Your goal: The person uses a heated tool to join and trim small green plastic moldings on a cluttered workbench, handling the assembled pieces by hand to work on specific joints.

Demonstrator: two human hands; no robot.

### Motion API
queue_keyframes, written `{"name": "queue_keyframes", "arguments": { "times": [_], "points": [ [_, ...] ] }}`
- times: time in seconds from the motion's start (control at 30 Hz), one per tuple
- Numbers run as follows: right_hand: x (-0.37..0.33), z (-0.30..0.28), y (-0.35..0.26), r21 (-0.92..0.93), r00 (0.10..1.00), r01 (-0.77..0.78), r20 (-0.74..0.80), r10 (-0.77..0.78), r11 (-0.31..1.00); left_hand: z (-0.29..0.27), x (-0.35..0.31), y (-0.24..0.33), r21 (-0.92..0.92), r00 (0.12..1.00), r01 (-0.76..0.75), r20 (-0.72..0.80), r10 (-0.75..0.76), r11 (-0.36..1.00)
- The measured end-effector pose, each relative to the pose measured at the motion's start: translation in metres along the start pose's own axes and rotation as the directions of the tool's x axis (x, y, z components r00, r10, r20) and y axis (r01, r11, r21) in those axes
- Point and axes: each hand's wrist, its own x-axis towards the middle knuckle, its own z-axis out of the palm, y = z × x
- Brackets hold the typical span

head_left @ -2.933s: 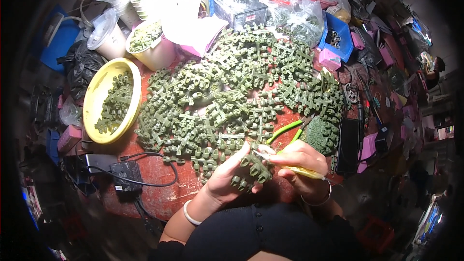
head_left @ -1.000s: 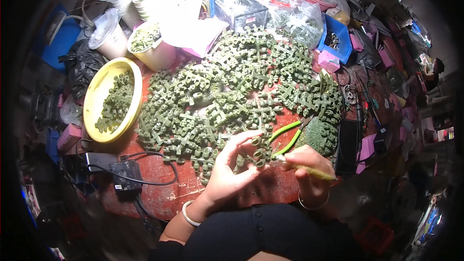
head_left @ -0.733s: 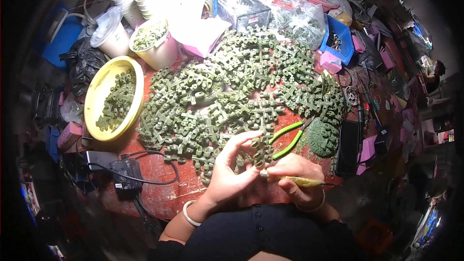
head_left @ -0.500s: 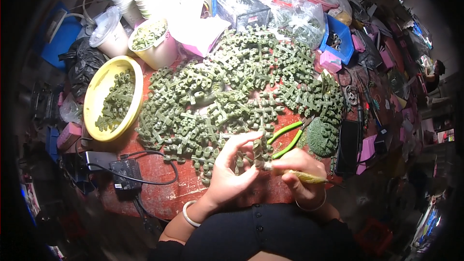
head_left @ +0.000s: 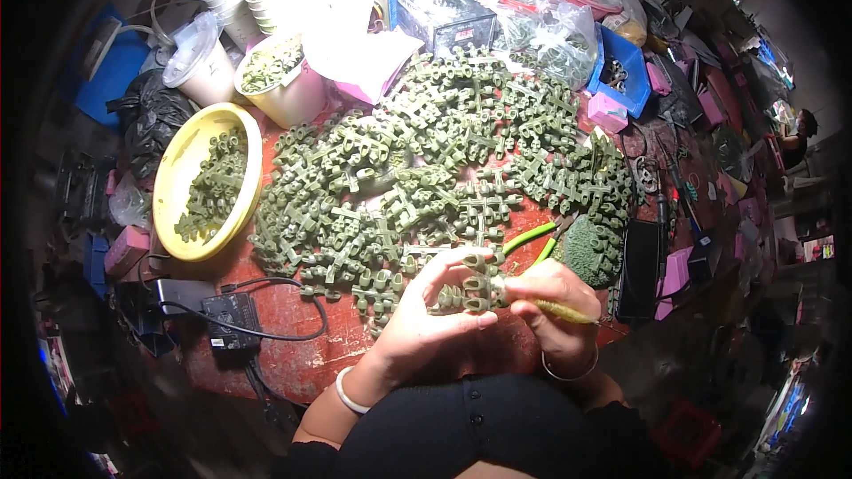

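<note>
Between the thumb and fingers of my left hand (head_left: 415,324) is a green branched piece (head_left: 475,287) lined with small ring-like parts. My right hand (head_left: 559,291) pinches a slim tool with a yellow handle (head_left: 564,311). Its front end meets the right side of the piece, but my fingers hide the tip, so its kind is unclear. Just beyond my right hand lie pliers with bright green handles (head_left: 530,236), partly covered by the fingers. A broad pile of similar green branched pieces (head_left: 382,182) spreads in front of both hands.
A yellow basin (head_left: 164,204) holding more green pieces stands left. Behind it are white buckets (head_left: 297,102) and a blue tray (head_left: 635,102). A black power adapter (head_left: 232,324) with cable lies near left; a dark phone-like slab (head_left: 637,270) and green granule mound (head_left: 593,253) lie right.
The branched piece has turned in my left hand, so its rows of rings face up. My right hand has shifted slightly up and now covers more of the pliers.
</note>
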Motion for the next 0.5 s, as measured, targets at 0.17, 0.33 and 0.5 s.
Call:
{"name": "queue_keyframes", "arguments": {
  "times": [0.17,0.33,0.5],
  "points": [
    [0.001,0.0,-0.001,0.076,0.995,0.079,0.048,-0.082,0.994,-0.006,0.0,-0.007,0.022,1.0,0.001,-0.015,-0.001,1.0],
    [-0.003,0.001,0.001,-0.029,0.999,0.044,0.001,-0.044,0.999,-0.002,-0.001,0.001,-0.201,0.986,0.161,-0.004,-0.165,0.966],
    [0.002,0.0,0.003,-0.054,0.999,0.042,-0.017,-0.043,0.998,-0.004,-0.002,-0.001,-0.248,0.989,0.15,0.037,-0.145,0.957]
  ]
}}
